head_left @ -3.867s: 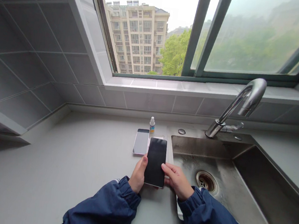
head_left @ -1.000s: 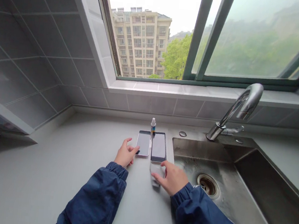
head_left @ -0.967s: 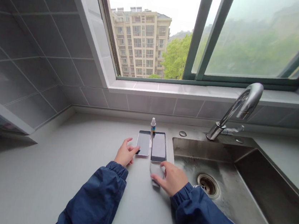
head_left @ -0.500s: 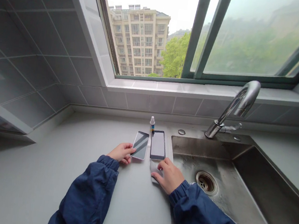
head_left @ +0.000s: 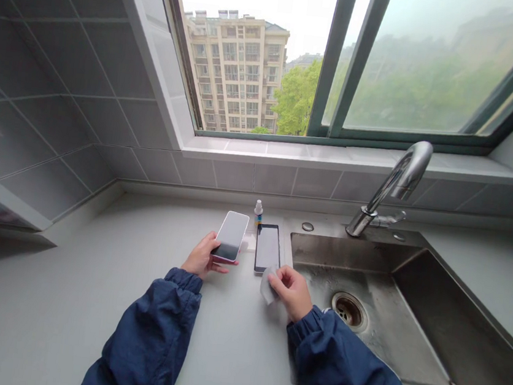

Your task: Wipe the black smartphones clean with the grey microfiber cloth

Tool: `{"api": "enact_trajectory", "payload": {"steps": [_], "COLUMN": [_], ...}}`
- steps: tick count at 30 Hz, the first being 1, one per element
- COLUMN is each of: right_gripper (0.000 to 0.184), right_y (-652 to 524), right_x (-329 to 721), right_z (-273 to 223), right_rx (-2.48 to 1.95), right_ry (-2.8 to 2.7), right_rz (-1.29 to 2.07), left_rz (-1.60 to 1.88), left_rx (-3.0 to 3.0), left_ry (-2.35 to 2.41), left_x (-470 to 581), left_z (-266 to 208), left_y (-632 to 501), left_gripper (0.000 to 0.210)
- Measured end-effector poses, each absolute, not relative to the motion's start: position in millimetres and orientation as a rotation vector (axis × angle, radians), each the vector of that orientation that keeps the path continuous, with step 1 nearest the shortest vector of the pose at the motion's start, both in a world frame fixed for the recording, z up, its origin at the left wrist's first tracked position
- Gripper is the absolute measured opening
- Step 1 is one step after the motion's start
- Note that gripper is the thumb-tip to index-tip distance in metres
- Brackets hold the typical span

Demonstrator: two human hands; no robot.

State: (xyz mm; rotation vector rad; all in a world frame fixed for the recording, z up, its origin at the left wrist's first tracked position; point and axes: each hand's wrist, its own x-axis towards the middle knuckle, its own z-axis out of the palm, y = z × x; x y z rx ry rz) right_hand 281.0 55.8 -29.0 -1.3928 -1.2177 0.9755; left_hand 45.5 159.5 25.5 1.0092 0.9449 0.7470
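Observation:
My left hand (head_left: 205, 256) grips a smartphone (head_left: 232, 235) by its lower left side, thumb on the front and fingers underneath; the phone is tilted up off the counter. Between the thumb and fingers of my right hand (head_left: 291, 290) hangs a thin grey cloth (head_left: 268, 286), slightly blurred. A second phone-like device (head_left: 268, 247), dark-rimmed with a pale screen, lies flat on the counter, just beyond the cloth. Behind it stands a small white-capped bottle (head_left: 258, 211) with a blue and yellow label.
A steel sink (head_left: 393, 294) is set into the pale counter (head_left: 142, 223) on the right, with a chrome faucet (head_left: 389, 186) at its back edge. A tiled wall (head_left: 43, 69) rises at the left. Behind the counter is a window (head_left: 341, 60), partly slid open.
My left hand has raised the smartphone from the counter and tilted it, shifting it slightly left. My right hand has picked up the grey cloth.

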Motion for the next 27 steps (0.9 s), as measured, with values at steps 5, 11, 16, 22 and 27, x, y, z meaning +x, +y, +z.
{"api": "enact_trajectory", "payload": {"steps": [5,11,16,22,27], "right_gripper": [0.029,0.033,0.029,0.041,0.031], "right_y": [62,61,59,56,49], "right_x": [284,284,284,282,294], "right_z": [-41,-35,-23,-8,16], "right_rx": [-1.29,-1.152,-1.069,-1.082,-1.178], "right_ry": [-0.935,-0.75,-0.701,-0.717,-0.847], "right_rz": [1.209,1.344,1.345,1.204,0.892], "left_rz": [0.784,0.685,0.655,0.644,0.651], "left_rx": [1.003,0.81,0.672,0.558,0.56], "left_ry": [0.78,0.556,0.565,0.488,0.396], "left_x": [63,96,107,114,124], "left_z": [24,12,8,8,7], "left_y": [144,107,95,94,78], "left_gripper": [0.061,0.076,0.073,0.071,0.076]}}
